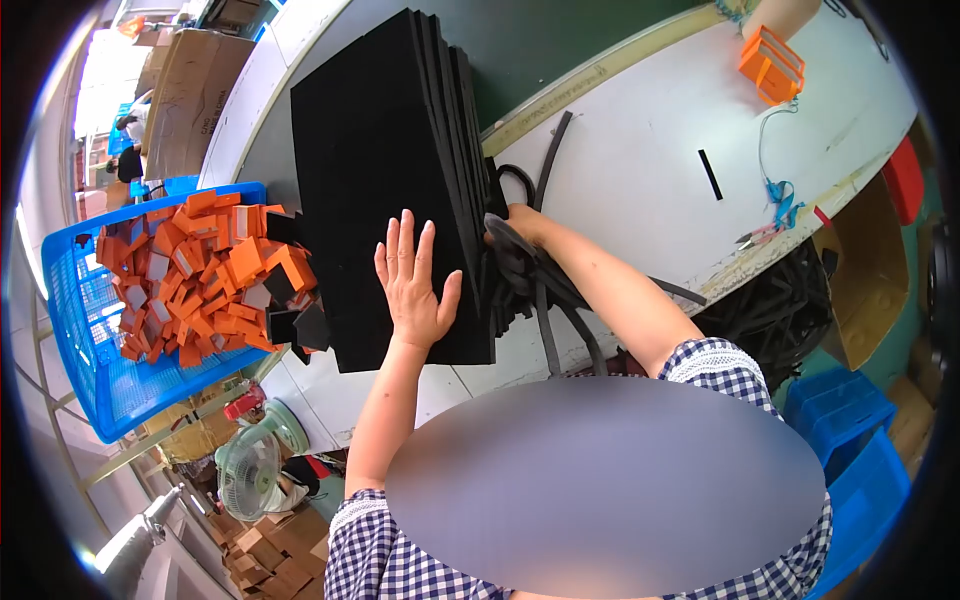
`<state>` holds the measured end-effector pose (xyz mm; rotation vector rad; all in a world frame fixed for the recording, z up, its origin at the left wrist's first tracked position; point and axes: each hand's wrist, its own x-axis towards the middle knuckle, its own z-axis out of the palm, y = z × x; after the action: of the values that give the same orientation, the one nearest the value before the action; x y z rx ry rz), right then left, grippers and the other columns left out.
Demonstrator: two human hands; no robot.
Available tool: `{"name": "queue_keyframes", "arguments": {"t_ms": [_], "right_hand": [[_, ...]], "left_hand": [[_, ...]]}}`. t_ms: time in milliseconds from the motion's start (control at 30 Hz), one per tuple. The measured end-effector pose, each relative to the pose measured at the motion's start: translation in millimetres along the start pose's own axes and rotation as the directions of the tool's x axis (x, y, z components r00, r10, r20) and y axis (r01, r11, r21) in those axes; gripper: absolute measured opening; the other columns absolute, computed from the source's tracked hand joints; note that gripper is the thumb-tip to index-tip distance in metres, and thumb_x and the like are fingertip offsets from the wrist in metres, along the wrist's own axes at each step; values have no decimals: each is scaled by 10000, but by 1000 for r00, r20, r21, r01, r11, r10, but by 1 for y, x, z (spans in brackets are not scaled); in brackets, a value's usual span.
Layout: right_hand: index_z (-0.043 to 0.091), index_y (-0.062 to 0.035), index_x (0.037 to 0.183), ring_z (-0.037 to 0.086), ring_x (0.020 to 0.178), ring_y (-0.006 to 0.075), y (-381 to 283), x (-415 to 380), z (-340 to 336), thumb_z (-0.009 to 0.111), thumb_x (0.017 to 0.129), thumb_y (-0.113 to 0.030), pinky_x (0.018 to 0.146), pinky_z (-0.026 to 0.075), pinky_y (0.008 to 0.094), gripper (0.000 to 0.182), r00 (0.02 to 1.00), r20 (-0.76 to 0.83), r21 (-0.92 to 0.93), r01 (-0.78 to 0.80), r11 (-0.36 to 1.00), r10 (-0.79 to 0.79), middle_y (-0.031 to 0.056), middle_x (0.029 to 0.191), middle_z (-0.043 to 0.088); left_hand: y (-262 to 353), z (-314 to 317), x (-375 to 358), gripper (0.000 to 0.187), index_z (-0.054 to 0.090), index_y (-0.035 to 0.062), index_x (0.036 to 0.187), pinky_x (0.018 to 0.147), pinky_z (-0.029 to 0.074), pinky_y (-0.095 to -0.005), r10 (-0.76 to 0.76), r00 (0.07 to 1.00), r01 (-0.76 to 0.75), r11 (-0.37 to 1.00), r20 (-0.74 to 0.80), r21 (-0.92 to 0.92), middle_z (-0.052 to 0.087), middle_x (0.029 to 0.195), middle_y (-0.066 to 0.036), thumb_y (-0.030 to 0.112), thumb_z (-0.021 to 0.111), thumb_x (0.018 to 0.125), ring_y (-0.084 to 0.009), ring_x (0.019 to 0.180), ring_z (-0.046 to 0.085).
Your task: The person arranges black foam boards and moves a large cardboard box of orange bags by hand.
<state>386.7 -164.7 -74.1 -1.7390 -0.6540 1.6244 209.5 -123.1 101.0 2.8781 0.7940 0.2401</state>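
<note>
the left hand [412,295] lies open and palm down on the stack of black foam-like sheets [370,170], fingers apart and thumb out to the side. the right hand [525,226] is at the stack's right edge, among loose black strips [512,255]; its fingers are mostly hidden, so i cannot tell whether they grip the strips or only touch them.

the stack rests on the worktop [620,170], between the strips and the blue crate [72,335]. its layers are uneven along the right side, stepped like a pushed deck of cards. the crate is heaped with small orange blocks [205,280], and a few dark pieces [312,325] sit right by the stack's left edge.

the likeliest trouble, i'd judge, is the layers sliding: with one flat palm on top and a pull at the side, the upper sheets could shift over the lower ones and skew further. the strips are tangled and looped, so tugging one might drag its neighbours, or catch a sheet's edge and tear or bend it. if the stack gets pushed toward the crate, it could knock the dark pieces or some blocks loose. strips trailing near the worktop's front edge could slip off toward the dark heap [775,310] below. the short black strip [709,174] lies apart, well away from both hands.
</note>
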Motion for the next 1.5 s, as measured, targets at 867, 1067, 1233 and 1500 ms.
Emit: {"name": "queue_keyframes", "arguments": {"t_ms": [867,1067,1233,1500], "right_hand": [[643,-8,1034,673,864,307,31,-55,-77,719,724,-271,803,515,387,414,718,-597,52,481,875,-359,165,887,697],[616,31,1041,670,861,254,95,-166,-46,728,733,-148,800,511,371,374,788,-577,161,368,916,-215,157,886,695],[599,26,1006,649,796,249,74,-167,-48,729,734,-126,754,508,373,338,731,-616,82,429,899,-293,156,834,666],[588,-16,1029,627,923,425,87,-196,-33,699,701,-193,803,524,485,389,907,-204,-108,352,930,-367,232,930,652]], "left_hand": [[0,-8,-1,900,328,64,1522,1181,20,-539,100,966,-107,994,237,17,145,1626,-209,664,490,870,-393,1507,96],[4,-14,5,842,338,65,1515,1179,45,-542,116,961,-116,993,250,-18,148,1624,-208,620,482,898,-389,1504,106],[0,-21,27,760,394,78,1483,1189,57,-525,143,955,-159,986,262,43,178,1610,-218,572,496,915,-392,1495,140],[-10,-10,30,894,359,83,1502,1193,26,-530,185,951,-187,982,249,-17,164,1615,-227,708,456,870,-397,1505,104]]}}
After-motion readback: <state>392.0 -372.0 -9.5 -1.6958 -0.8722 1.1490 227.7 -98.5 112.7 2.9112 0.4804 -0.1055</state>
